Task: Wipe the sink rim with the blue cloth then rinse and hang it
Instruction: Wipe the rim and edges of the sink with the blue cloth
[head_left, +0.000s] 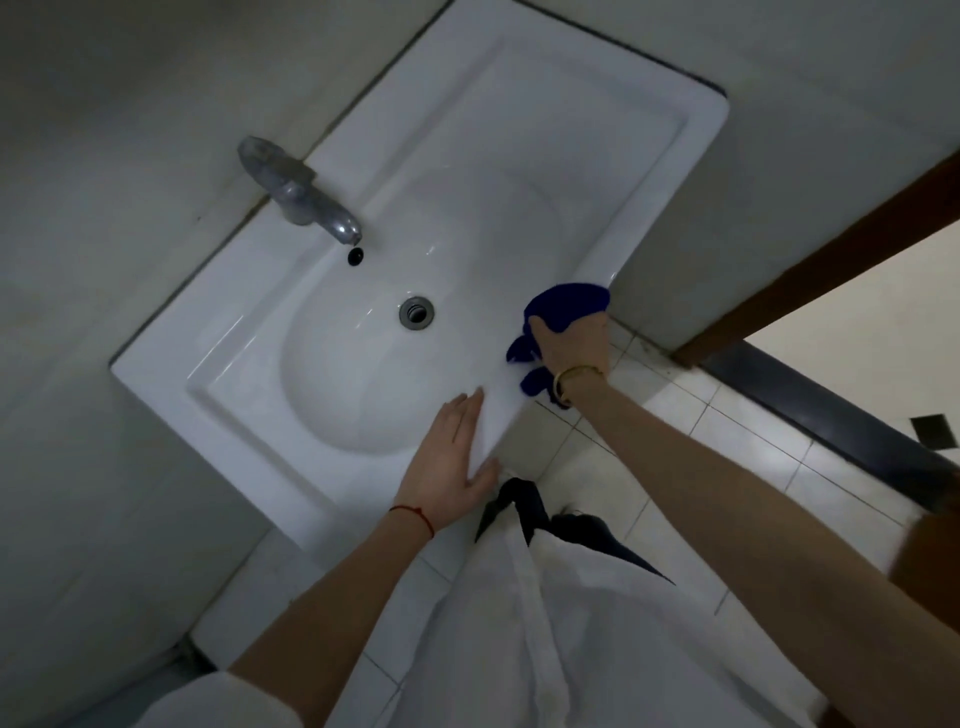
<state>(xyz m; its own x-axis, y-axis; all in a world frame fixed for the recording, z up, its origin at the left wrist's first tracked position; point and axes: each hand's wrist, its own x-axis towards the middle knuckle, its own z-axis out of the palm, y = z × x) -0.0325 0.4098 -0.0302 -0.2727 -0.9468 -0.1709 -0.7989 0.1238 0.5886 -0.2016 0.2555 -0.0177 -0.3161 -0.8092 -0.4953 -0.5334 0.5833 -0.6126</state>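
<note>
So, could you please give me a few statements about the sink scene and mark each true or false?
1. The right hand grips the blue cloth on the sink rim. True.
2. The left hand holds the tap. False: it rests flat on the front rim.
3. Water runs from the tap. False: no stream shows.
4. The drain is open, with no plug. True.

The faucet (301, 195) stands behind the drain (416, 312); the cloth (563, 312) lies right of the drain, on the sink rim (524, 410).
</note>
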